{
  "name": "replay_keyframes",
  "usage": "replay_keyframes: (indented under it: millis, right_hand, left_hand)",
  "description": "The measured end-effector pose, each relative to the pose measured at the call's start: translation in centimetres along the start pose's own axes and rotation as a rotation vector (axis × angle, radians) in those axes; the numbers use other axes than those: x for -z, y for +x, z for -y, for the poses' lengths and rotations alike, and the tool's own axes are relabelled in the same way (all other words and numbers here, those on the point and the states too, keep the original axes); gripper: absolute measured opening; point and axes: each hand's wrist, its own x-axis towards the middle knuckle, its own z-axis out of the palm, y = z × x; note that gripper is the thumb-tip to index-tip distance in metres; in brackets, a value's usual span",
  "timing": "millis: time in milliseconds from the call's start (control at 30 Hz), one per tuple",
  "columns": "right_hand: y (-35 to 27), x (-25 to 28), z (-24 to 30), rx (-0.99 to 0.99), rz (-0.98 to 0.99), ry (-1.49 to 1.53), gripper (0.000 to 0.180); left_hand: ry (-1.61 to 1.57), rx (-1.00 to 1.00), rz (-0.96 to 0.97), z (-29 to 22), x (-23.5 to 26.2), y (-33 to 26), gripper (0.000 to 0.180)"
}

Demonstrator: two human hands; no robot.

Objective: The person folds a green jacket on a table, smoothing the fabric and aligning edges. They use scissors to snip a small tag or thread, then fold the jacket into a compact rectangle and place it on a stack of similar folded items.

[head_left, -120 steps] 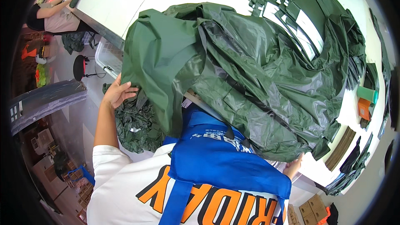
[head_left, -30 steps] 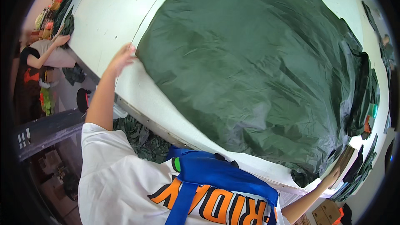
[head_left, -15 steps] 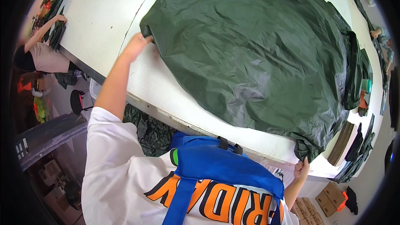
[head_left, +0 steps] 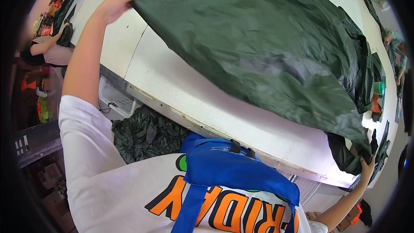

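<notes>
Though wide apart, hands tight on green fabric, basket and crumpled heap below.

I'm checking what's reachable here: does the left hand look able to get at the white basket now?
Probably not without letting go: the left hand grips a corner of the dark green sheet over the table, while the white basket sits lower, past the table's edge.
</notes>
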Motion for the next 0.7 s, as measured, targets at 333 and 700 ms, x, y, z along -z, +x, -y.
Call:
replay_keyframes:
  millis: [333,700]
  right_hand:
    - [-8.4,-0.8,-2.0,-0.082,0.048,-0.482,0.060]
    - [-20.1,-12.3,4.5,-0.227,0.318,-0.427,0.034]
  left_hand:
    - [0.676,0.251,-0.143,5.8,5.3,-8.0,0.019]
    - [0.155,0.420,-0.283,23.2,1.7,-15.6,0.011]
